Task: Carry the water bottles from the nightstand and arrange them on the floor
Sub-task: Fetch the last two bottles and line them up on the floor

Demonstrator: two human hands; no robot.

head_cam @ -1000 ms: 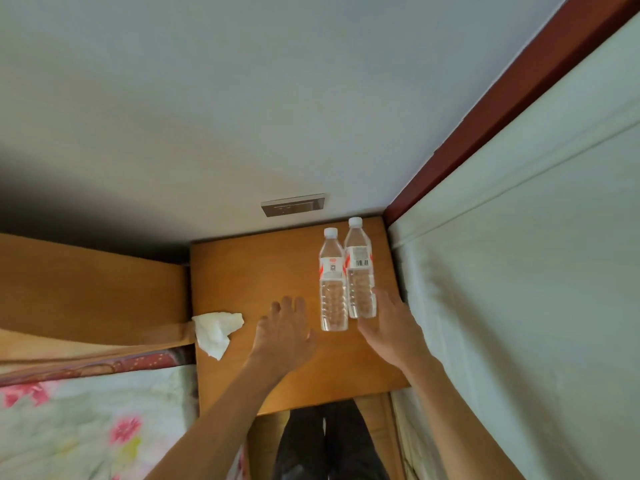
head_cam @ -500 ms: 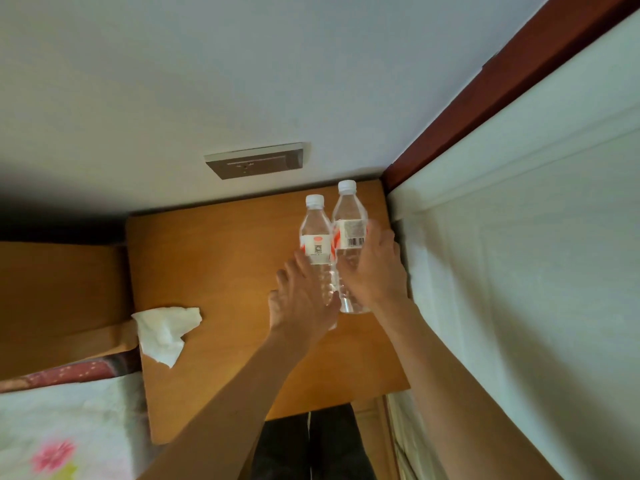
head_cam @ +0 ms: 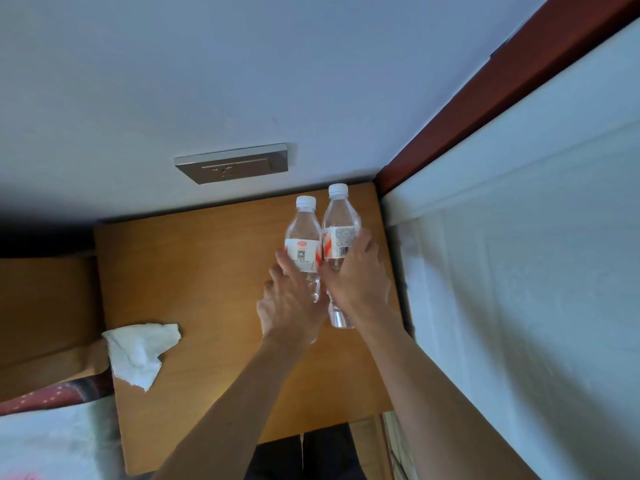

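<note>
- Wall [head_cam: 242, 81] filled the top of the view. A white panel [head_cam: 519, 271] with a red-brown frame [head_cam: 485, 98] ran down the right side.
- Surface [head_cam: 207, 271]: wooden nightstand top set in the corner, its back edge against the wall and its right edge beside the panel.
- Bed [head_cam: 45, 441] lay at lower left, just beside the surface. Almost none of the floor was in view.
- Tissue [head_cam: 140, 351]: crumpled and white, hanging over the left edge of the surface, well apart from the bottles.
- Socket [head_cam: 235, 163]: grey plate on the wall, above the back edge.
- Left bottle [head_cam: 303, 237] and right bottle [head_cam: 341, 230]: clear, white-capped and upright, touching side by side at the back right of the surface. I could not tell whether either base had left the wood.
- Right grip [head_cam: 358, 282]: fingers curled round the right bottle at and below its label.
- Left grip [head_cam: 291, 303]: fingers wrapped round the lower body of the left bottle, hiding its base.
- Step in hand, as judged: the pick-up, one bottle per grip, with nothing on the floor yet.
- Next move likely called for a straight lift clear of the surface and a turn away from the corner. The bottles would then go down low, upright and in a row. Thin plastic could buckle under a hard squeeze.
</note>
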